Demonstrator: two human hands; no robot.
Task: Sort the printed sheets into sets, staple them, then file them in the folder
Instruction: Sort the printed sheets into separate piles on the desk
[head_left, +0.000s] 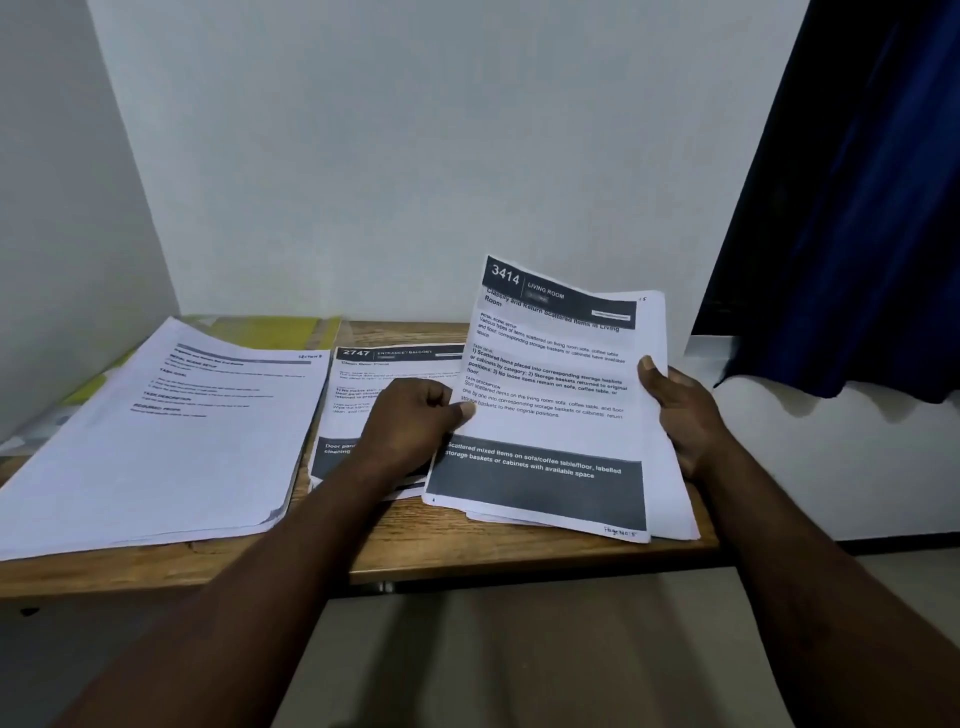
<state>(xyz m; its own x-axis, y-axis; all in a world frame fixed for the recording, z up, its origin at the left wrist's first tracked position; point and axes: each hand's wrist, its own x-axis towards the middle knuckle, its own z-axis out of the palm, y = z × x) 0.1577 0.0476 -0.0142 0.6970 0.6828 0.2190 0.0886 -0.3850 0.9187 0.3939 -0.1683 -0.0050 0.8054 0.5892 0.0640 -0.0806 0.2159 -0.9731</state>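
A: Pose of left hand (410, 421)?

B: Extends from lower left, forearm low across the near edge of the surface (467, 551). Curls into a loose fist at the left edge of the held stack (550, 405). Pinches the top sheet (545, 338) there, thumb tip on the printed face, other fingers folded under.

A: And right hand (685, 415)?

B: Extends from lower right. Clamps the right edge of the same stack, thumb upright on the front, fingers wrapped behind and out of sight.

A: Attitude of the held stack?

B: Stands tilted, upper end raised toward the wall (415, 156), lower end down at the surface near its front right corner. Carries the header "3414 LIVING ROOM" on the top sheet, skewed against the sheets behind.

A: Location of the other sheets?

B: Under header "2747", middle pile (363, 384): lies flat just left of the held stack, partly hidden by the left hand. At the left end of the surface, large pile (171, 431): lies flat, partly on top of the yellow folder (270, 332), exposed only along the far and left sides.

A: Surroundings?

B: At upper right, dark blue curtain (857, 208), well apart from both hands.
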